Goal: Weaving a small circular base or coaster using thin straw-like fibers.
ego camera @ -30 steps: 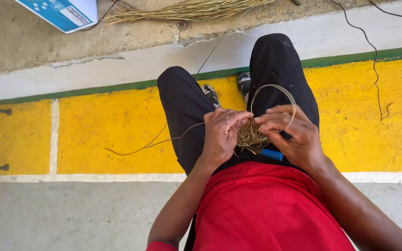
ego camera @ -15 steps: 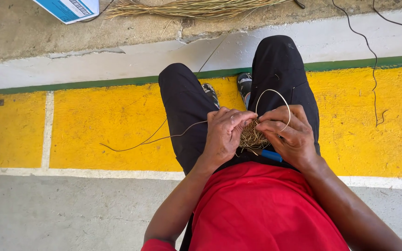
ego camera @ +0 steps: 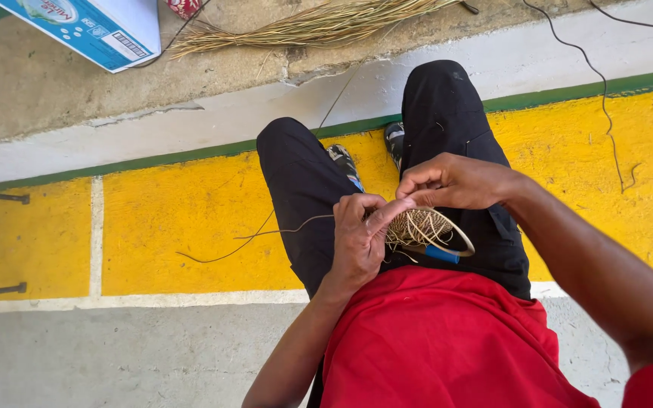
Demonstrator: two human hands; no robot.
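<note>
The left hand (ego camera: 358,240) pinches the edge of a small round woven straw coil (ego camera: 426,229) over the black-trousered lap; the right hand (ego camera: 451,181), just above the coil, grips a thin tan fibre strand (ego camera: 266,234) trailing left of it.

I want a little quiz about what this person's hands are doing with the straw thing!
1. True or false: both hands touch the small round woven straw piece.
2. Which lies at the top of the picture? A) bundle of dry straw stalks B) a metal bucket C) a green ball
3. Fill in: the left hand and right hand work above the person's ____ trousers.

Key: 1 true; 2 A; 3 black.
</note>
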